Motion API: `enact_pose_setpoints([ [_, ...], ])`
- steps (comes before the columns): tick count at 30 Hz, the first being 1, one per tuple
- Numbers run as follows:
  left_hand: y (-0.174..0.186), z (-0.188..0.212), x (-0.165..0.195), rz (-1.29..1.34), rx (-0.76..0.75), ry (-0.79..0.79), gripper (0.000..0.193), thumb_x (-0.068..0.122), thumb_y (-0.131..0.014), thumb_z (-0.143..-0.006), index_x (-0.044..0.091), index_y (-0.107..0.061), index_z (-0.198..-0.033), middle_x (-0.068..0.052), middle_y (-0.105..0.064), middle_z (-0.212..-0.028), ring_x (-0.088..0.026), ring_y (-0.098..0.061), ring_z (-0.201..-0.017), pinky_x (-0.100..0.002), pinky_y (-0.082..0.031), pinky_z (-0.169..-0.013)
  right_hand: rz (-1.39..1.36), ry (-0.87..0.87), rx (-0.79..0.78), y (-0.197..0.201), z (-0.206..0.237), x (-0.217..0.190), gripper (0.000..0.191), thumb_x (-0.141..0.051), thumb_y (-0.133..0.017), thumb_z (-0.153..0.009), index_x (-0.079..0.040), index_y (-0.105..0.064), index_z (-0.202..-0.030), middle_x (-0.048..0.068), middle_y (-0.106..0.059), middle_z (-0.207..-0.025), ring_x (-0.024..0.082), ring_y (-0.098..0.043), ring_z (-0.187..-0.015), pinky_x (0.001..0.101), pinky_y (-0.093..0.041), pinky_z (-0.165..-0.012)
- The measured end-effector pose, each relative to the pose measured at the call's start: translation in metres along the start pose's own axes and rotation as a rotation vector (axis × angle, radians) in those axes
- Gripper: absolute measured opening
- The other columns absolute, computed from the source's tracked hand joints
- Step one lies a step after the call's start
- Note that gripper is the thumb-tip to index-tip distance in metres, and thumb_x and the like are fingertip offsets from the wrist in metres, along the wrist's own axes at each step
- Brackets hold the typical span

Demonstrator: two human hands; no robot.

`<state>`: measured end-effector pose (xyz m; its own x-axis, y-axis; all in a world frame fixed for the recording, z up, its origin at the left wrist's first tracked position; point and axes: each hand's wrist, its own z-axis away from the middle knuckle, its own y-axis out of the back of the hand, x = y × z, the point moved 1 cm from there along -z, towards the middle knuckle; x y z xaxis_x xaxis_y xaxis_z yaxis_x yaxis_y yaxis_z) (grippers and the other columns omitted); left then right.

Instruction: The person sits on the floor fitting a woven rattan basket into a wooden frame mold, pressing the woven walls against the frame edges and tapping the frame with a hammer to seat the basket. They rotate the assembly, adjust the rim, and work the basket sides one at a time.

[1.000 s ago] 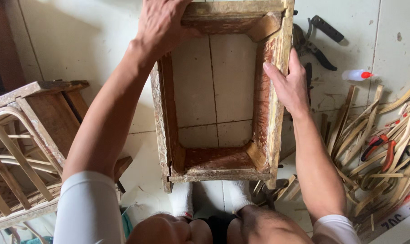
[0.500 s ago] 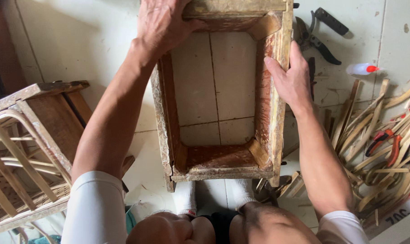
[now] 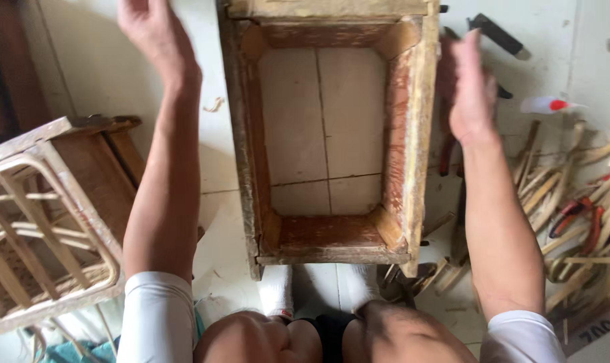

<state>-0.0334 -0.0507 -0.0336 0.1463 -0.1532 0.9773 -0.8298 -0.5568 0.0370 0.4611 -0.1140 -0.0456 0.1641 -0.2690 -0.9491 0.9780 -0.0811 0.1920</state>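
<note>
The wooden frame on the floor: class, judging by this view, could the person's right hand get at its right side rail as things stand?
Probably yes. The right hand hovers open just beside the right rail of the wooden frame, with nothing between them; the pliers lie on the hand's far side.

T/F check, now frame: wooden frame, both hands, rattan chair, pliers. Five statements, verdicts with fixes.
1. Both hands grip the wooden frame. False: the left hand and right hand are off it, open, one at each side.
2. Floor tiles show through the frame. True.
3. A rattan chair lies at the left. True.
4. The red-handled pliers lie inside the frame. False: they lie right of it, among cane strips.
5. The person wears white socks. True.
</note>
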Motion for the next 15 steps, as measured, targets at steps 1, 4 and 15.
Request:
enact_pose_setpoints([
  [1, 0.017, 0.005, 0.002, -0.058, 0.120, 0.173, 0.052, 0.043, -0.069, -0.106, -0.009, -0.066, -0.108, -0.016, -0.047, -0.084, -0.028, -0.040, -0.079, -0.042, -0.037, -0.073, -0.083, -0.116, 0.098, -0.004, -0.008, 0.008, 0.053, -0.055, -0.052, -0.116, -0.006, -0.054, -0.135, 0.002, -0.060, -0.133, 0.010, -0.060, -0.122, 0.0296, -0.050, -0.096],
  [4, 0.034, 0.047, 0.011, -0.013, -0.149, 0.270, 0.083, 0.065, -0.050, -0.101, 0.004, -0.042, -0.156, -0.010, -0.026, -0.163, -0.022, -0.031, -0.141, -0.043, -0.033, -0.112, -0.205, -0.266, 0.118, -0.024, -0.023, 0.020, 0.054, -0.063, -0.050, -0.109, -0.010, -0.052, -0.119, 0.002, -0.061, -0.112, 0.010, -0.065, -0.097, 0.0267, -0.059, -0.082],
  [15, -0.017, 0.049, 0.000, -0.126, -0.456, 0.502, 0.122, 0.064, -0.077, -0.085, -0.001, -0.006, -0.161, -0.030, -0.021, -0.160, -0.035, -0.037, -0.146, -0.046, -0.044, -0.110, -0.317, -0.105, -0.203, -0.042, -0.019, 0.004, 0.054, -0.059, -0.035, -0.117, -0.012, -0.062, -0.113, 0.004, -0.058, -0.092, 0.012, -0.057, -0.075, 0.0300, -0.051, -0.064],
])
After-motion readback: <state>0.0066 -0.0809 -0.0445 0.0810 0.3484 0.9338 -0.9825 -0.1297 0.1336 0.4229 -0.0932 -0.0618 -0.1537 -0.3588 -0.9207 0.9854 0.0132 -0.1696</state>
